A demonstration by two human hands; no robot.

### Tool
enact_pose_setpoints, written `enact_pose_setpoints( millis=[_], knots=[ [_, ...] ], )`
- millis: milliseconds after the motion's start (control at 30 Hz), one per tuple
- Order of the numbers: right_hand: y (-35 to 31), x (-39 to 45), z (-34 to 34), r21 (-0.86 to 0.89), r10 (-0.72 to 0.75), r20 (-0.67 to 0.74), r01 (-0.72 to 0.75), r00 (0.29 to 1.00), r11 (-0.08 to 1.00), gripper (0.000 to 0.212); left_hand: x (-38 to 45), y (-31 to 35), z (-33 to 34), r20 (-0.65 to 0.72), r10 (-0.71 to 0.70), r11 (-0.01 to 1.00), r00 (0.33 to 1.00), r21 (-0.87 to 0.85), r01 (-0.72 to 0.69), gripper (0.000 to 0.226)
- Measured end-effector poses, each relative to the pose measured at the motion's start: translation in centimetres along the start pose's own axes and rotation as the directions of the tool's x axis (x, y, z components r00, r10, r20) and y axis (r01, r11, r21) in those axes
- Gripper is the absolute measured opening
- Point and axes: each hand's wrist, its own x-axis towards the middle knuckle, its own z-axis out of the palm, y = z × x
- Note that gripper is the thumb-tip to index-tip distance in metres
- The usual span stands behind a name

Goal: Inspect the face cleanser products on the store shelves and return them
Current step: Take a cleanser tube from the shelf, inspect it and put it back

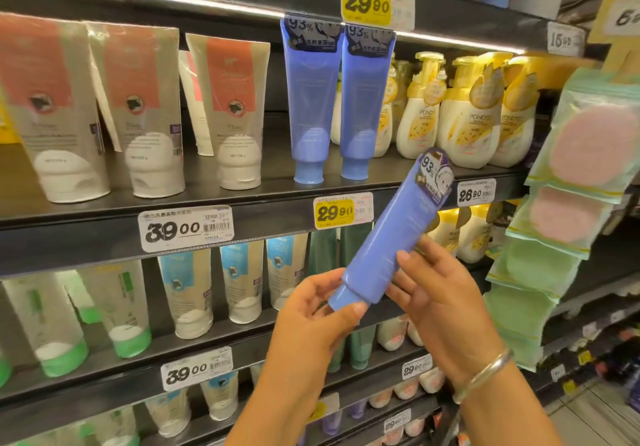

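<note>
Tube: the blue cleanser tube (388, 237) is tilted in front of the shelf (104, 234), cap low.
Grip: left hand (313, 310) pinches the cap; right hand (431, 293) cradles the body.
Handling: probably light, soft-walled, slick; the stiff cap looks the safest hold.
Return spot: beside 2 matching tubes (341, 99).

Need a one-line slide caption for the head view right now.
Both hands, left hand and right hand, hold a blue cleanser tube tilted before the shelf.
</note>
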Motion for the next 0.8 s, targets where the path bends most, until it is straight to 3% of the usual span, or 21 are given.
enact_pose_setpoints(
  millis=[167, 333, 433, 633, 733, 800],
  knots=[
    [0.1, -0.5, 0.8, -0.047, -0.075, -0.141, 0.069, 0.987, 0.996, 0.049, 0.5, 0.3, -0.4, 0.175, -0.16, 0.952, 0.971, -0.232, 0.199, 0.043],
    [0.2, -1.2, 0.7, -0.041, -0.105, -0.251, 0.098, 0.962, 0.994, 0.039, 0.5, 0.5, 0.0, 0.324, -0.224, 0.936, 0.919, -0.191, 0.296, 0.026],
    [0.2, -1.0, 0.4, -0.046, -0.107, -0.288, 0.098, 0.952, 0.994, 0.047, 0.3, 0.4, 0.6, 0.353, -0.246, 0.936, 0.903, -0.156, 0.316, 0.025],
    [-1.7, 1.0, -0.8, -0.058, -0.115, -0.262, 0.103, 0.958, 0.993, 0.049, 1.7, 1.3, 2.8, 0.326, -0.206, 0.969, 0.923, -0.064, 0.239, 0.032],
    [-3.3, 2.3, -1.9, -0.138, -0.13, -0.194, 0.104, 0.972, 0.985, 0.044, 2.7, 1.9, 4.6, 0.269, -0.131, 0.99, 0.954, -0.008, 0.139, 0.04],
    [-4.2, 3.1, -2.3, -0.228, -0.127, -0.127, 0.095, 0.984, 0.969, 0.055, 3.4, 2.3, 5.7, 0.212, -0.069, 0.997, 0.975, 0.058, 0.058, 0.042]
  ],
)
